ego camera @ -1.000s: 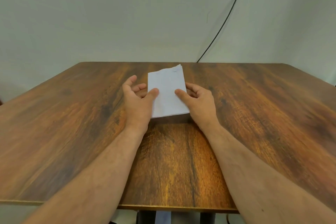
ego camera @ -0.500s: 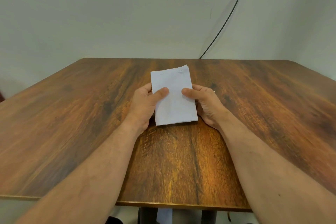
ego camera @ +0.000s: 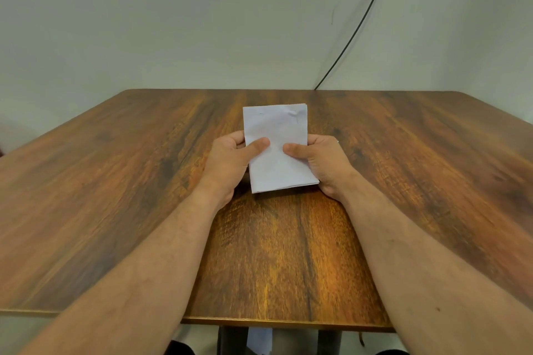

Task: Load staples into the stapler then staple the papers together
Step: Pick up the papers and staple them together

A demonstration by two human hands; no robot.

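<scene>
A small stack of white papers (ego camera: 277, 135) is held just above the middle of the wooden table (ego camera: 115, 181). My left hand (ego camera: 230, 161) grips its left edge, thumb on top and fingers underneath. My right hand (ego camera: 320, 161) grips the right edge the same way. Small marks that look like staples show near the papers' far edge. No stapler or staples box is in view.
A black cable (ego camera: 354, 29) runs down the wall to the table's far edge. A scrap of white paper (ego camera: 259, 340) hangs below the near table edge beside the dark table leg (ego camera: 230, 340).
Both hands went from resting beside the papers with spread fingers to gripping them by the sides. The stack has been lifted and drawn slightly toward me.
</scene>
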